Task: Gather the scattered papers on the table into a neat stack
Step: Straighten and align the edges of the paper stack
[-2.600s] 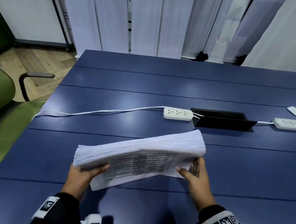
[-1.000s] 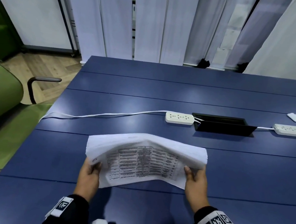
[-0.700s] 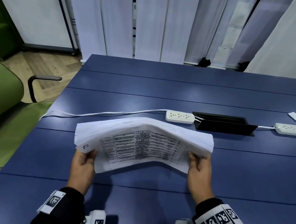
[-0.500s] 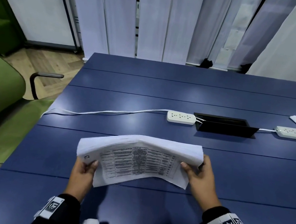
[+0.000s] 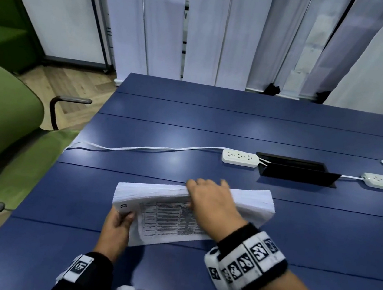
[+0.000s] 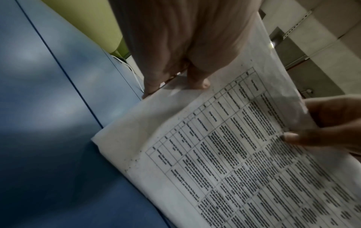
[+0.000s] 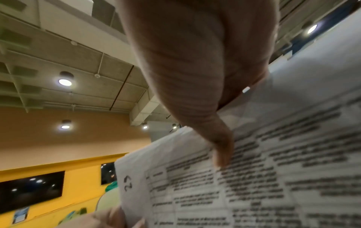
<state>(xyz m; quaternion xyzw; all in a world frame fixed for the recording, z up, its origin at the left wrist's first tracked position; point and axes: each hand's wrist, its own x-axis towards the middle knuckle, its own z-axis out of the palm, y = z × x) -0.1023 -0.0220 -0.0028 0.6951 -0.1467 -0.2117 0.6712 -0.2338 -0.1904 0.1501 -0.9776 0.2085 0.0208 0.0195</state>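
A thick stack of white printed papers [image 5: 167, 211] stands on its edge on the blue table [image 5: 320, 234], near the white power strip [image 5: 240, 158]. The left hand [image 5: 116, 226] pinches its left corner; the right hand [image 5: 212, 203] lies over the top edge, fingers curled round it.

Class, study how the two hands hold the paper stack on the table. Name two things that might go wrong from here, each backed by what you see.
1. The stack stands on its long edge with the front printed sheet sagging loose; it may slip out or crease.
2. The left hand grips only one corner while the right hand lies across the top edge; the far end is unsupported, so sheets there might fan out or topple onto the table.
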